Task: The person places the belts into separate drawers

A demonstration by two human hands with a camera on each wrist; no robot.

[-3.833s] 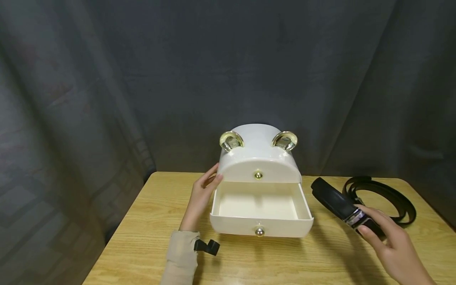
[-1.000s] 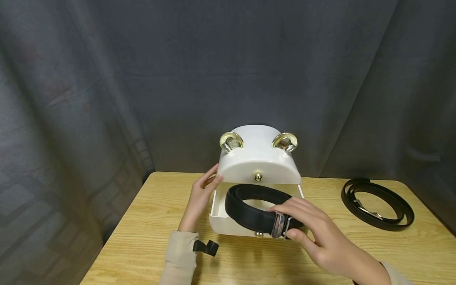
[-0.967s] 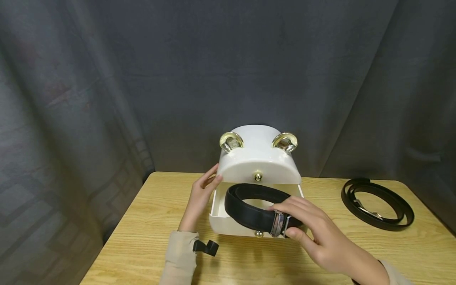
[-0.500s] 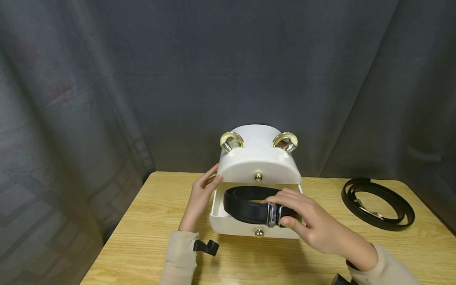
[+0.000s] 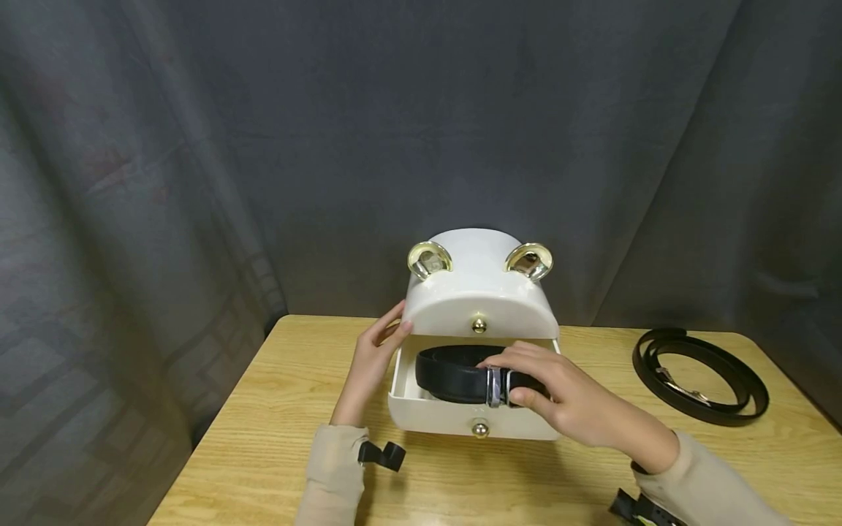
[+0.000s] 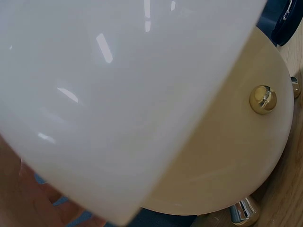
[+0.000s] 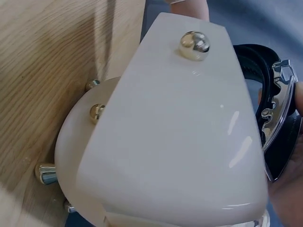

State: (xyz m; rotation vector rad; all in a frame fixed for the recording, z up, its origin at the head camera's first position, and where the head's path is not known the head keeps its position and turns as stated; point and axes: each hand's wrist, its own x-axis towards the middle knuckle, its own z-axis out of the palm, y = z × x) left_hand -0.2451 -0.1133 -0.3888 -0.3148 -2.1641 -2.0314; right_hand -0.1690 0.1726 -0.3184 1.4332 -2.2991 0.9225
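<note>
A white cabinet with two gold ears stands on the table, its lower drawer pulled out. My left hand rests against the cabinet's left side, fingers along the wall and thumb by the front edge. In the left wrist view the glossy wall hides most of that hand. My right hand pinches a coiled black belt beside its silver buckle. The coil sits low within the drawer, overlapping its front edge. In the right wrist view, the buckle shows beside the drawer front.
Another coiled black belt lies on the wooden table to the right. Gold knobs stick out from the upper drawer and the lower one. A dark curtain hangs behind the table's back edge.
My right hand has carried the belt from the right side over to the drawer, then lowered it inside. My left hand has stayed at the cabinet's side.
</note>
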